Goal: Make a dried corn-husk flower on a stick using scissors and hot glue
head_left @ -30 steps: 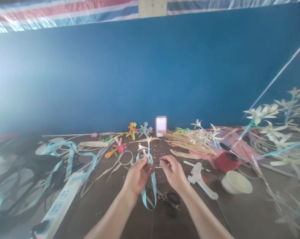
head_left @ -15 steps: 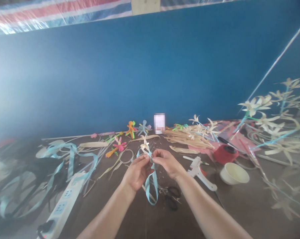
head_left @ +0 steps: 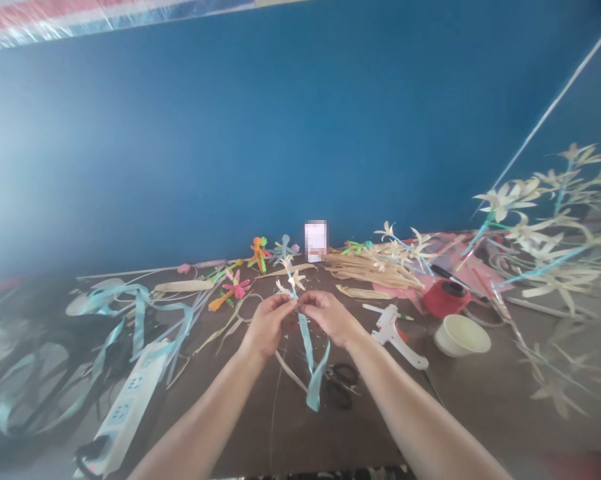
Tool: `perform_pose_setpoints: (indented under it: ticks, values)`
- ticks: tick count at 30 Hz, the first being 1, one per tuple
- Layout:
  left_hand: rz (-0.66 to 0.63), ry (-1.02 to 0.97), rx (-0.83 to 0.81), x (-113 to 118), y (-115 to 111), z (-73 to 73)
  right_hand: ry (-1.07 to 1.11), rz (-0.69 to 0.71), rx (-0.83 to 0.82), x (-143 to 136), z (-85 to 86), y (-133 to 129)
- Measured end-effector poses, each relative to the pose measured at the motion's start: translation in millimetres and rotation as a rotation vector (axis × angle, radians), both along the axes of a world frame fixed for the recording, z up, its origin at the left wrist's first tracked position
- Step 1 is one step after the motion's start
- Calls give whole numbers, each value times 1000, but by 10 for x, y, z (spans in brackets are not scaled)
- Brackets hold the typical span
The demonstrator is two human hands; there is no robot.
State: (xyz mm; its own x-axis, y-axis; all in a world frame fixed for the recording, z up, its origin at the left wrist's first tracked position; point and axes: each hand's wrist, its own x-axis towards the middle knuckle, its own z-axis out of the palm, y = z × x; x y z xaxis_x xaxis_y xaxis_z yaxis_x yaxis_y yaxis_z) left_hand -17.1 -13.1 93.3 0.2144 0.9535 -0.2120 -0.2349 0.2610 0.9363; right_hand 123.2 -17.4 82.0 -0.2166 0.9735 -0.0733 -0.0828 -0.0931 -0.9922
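My left hand [head_left: 268,323] and my right hand [head_left: 329,317] meet at the middle of the table, fingertips pinched together around the stem of a cream flower spray [head_left: 291,279]. Its pale blossoms stand up above my fingers. From the pinch a light blue ribbon [head_left: 306,343] hangs down and folds back up at its lower end. Which hand grips the stem and which the ribbon is hard to make out, since the fingers cover the joint. Black-handled scissors [head_left: 341,385] lie just below my right hand.
To the right are a white glue gun [head_left: 395,337], a cream bowl [head_left: 463,335], a red round object [head_left: 445,299] and finished flower sprays [head_left: 545,233]. On the left lie a power strip [head_left: 130,400] and loose blue ribbon [head_left: 140,310]. Small pipe-cleaner figures [head_left: 259,255] line the back.
The ribbon's closed loop below my hands has opened into a longer hanging strip. The flower spray stands more upright, with more blue stem showing. The view has tilted slightly down.
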Motion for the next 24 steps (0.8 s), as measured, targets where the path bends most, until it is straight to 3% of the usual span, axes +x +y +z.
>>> perform_pose_setpoints:
  ticks: [6, 10, 15, 24]
  values:
    - [22, 54, 26, 17, -34, -11, 0, -51, 34, -38, -62, -21]
    - [14, -5, -3, 12, -75, -26, 150, -63, -101, -79, -120, -42]
    - [-19, -98, -48, -23, -102, -23, 449, 72, -251, -74, -128, -25]
    - [-126, -112, -178, -83, -3, -3, 515, 168, -263, -88, -190, 41]
